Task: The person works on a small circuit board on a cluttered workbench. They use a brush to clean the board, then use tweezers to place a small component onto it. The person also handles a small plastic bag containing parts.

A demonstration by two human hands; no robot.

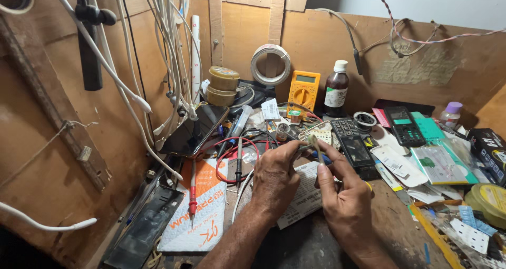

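Observation:
My left hand point(275, 178) is closed on a slim metal tool, probably tweezers point(304, 148), whose tip points right. My right hand point(342, 195) pinches a small thin part point(318, 149) upright between thumb and forefinger, just beside the tool's tip. Both hands hover over a printed paper sheet point(303, 203) on a cluttered workbench. A small pale circuit board point(320, 135) lies just behind the fingertips. A black keypad phone point(354, 145) sits right of it.
A yellow multimeter point(303, 89), a brown bottle point(336, 88), a wire coil point(270, 64) and tape rolls point(222, 85) stand at the back. Red point(193, 187) and black point(238, 163) probes lie left. Cables point(168, 42) hang on the left wall. Phones and packets crowd the right.

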